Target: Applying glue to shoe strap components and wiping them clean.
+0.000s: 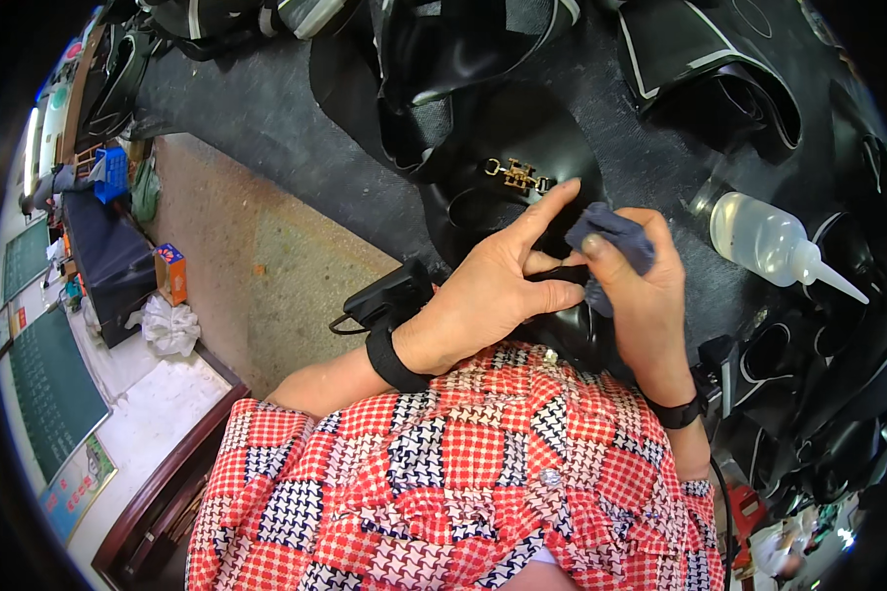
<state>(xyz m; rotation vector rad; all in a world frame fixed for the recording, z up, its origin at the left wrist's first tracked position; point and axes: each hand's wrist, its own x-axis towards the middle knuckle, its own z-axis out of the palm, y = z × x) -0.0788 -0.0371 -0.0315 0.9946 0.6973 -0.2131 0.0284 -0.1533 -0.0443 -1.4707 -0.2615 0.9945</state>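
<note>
A glossy black leather shoe upper (498, 123) with a gold buckle (518, 175) lies at the table's near edge. My left hand (493, 291) is on its near part, with the forefinger stretched out beside the buckle. The leather sits between my left thumb and the curled fingers, whose tips are partly hidden. Between the thumb and fingers of my right hand (650, 295) is a folded dark blue-grey cloth (616, 241), close to the leather and just right of my left hand.
A clear squeeze bottle (759, 236) with a pointed nozzle lies on the dark table (256, 128) at right. More black leather pieces (710, 79) with pale edges are spread at the back and right. Off to the left are an orange box (170, 274) and a blue basket (111, 174).
</note>
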